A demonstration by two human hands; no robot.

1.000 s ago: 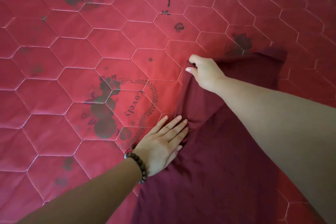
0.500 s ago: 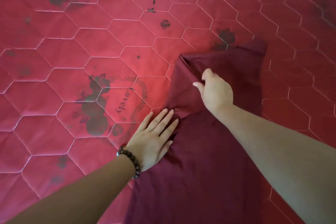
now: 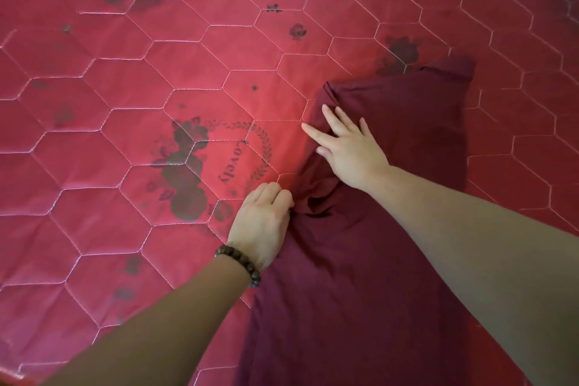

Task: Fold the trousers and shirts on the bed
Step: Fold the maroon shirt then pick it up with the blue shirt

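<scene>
A soft, limp maroon garment (image 3: 376, 260) is spread on the bed (image 3: 125, 103); its folded flap is pressed by the right hand (image 3: 347, 150) with straight fingers, its bunched edge pinched by the left hand (image 3: 263, 222). Hems seem the best hold.

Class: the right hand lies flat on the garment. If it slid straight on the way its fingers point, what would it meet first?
The right hand would probably cross the garment's left fold edge onto bare quilt.
</scene>
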